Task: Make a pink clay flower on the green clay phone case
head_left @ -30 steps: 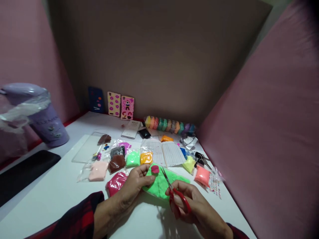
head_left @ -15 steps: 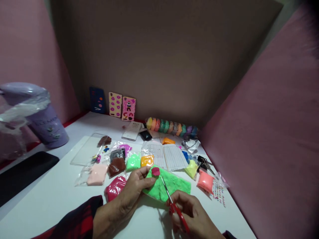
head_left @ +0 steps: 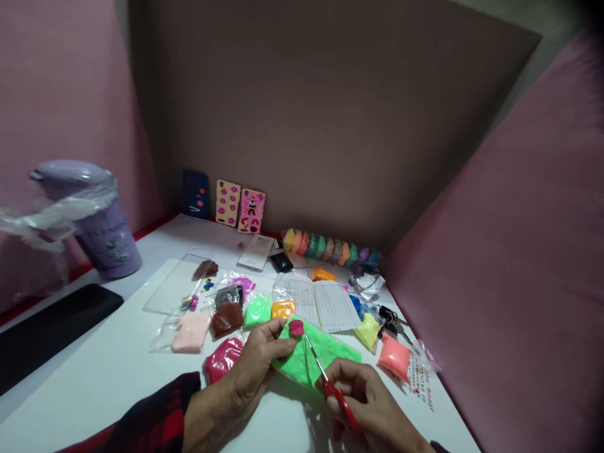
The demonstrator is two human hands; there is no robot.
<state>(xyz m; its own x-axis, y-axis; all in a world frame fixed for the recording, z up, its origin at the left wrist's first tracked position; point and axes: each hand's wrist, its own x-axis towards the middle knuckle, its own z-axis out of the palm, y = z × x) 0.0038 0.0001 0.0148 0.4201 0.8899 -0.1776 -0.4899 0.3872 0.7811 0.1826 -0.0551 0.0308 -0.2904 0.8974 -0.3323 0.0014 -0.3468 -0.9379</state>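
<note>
My left hand (head_left: 255, 360) grips the left end of a flat panel, apparently a phone case, coated in bright green clay (head_left: 334, 350), thumb on top. A small dark-pink clay piece (head_left: 296, 327) lies on the green surface near my left fingertips. Red-handled scissors (head_left: 340, 404) are held in my right hand (head_left: 370, 393). Their slim metal blades look closed, and the tips lie over the green clay just below the pink piece. Whether the tips touch it I cannot tell. Beside my left wrist sits a bag of dark-pink clay (head_left: 224, 360).
Several clay packets, including peach (head_left: 192, 332), brown (head_left: 227, 319) and coral (head_left: 394, 357), surround my hands. An open notebook (head_left: 333, 305) lies behind the panel, with keys (head_left: 392, 319) to the right. A purple bin (head_left: 106, 233) stands left; decorated phone cases (head_left: 227, 203) lean at the back.
The view has shifted slightly, so the background sits further right. Both hands keep their grips, and the scissor tips stay near the pink clay piece.
</note>
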